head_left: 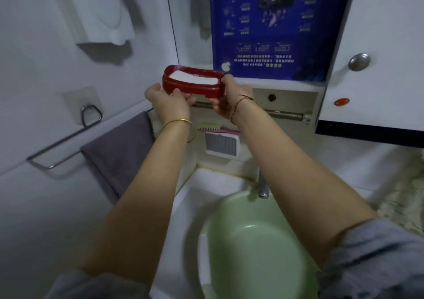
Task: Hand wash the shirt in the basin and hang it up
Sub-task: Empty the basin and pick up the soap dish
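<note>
Both my hands hold a red soap dish (195,87) up near the shelf under the mirror cabinet. A white bar of soap (192,78) lies in it. My left hand (169,101) grips the dish's left end, my right hand (231,96) grips its right end. Below, a pale green basin (229,248) stands in the white sink (183,207), under the metal tap (263,186). The basin looks bare inside. No shirt is in view.
A grey towel (124,151) hangs on a metal rail (52,154) at the left wall. A green brush (208,125) and a white holder (221,143) sit behind the sink. A blue poster (275,23) covers the mirror; a white cabinet door (378,57) stands at the right.
</note>
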`<action>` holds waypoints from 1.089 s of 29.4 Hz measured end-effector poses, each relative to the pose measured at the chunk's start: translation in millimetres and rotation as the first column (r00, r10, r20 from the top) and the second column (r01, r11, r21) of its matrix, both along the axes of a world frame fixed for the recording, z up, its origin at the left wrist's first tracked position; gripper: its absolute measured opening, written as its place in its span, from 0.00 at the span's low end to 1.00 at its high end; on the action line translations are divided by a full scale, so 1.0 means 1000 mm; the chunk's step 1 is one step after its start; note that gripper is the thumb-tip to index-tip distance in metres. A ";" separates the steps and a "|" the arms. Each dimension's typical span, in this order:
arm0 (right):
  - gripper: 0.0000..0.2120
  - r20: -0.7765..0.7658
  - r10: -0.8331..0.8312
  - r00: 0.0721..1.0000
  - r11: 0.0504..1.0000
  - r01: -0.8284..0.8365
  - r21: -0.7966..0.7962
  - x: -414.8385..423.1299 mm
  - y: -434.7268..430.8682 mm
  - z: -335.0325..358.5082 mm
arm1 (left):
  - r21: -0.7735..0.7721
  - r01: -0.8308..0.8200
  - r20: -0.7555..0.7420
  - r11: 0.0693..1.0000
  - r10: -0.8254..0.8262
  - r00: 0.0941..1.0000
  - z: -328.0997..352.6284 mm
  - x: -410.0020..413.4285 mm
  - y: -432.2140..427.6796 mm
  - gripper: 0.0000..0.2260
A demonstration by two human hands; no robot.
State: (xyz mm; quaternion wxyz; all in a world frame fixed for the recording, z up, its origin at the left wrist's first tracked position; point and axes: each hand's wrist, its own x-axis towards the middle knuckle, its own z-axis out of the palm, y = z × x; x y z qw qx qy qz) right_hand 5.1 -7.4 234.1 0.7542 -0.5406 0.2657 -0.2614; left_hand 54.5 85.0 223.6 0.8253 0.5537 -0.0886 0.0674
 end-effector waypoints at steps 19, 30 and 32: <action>0.13 -0.031 0.005 0.999 0.994 -0.008 -0.109 0.053 -0.012 0.005 | -0.038 -0.030 -0.136 0.999 0.025 0.990 0.006 0.059 -0.036 0.18; 0.19 -0.069 0.113 0.991 0.876 -0.132 -0.463 0.041 -0.013 -0.001 | 0.267 -0.188 -0.092 0.945 0.219 0.971 0.011 0.072 -0.048 0.21; 0.23 -0.118 0.147 0.982 0.854 -0.187 -0.486 0.041 -0.013 -0.001 | 0.442 -0.195 0.013 0.876 0.211 0.977 0.010 0.067 -0.049 0.19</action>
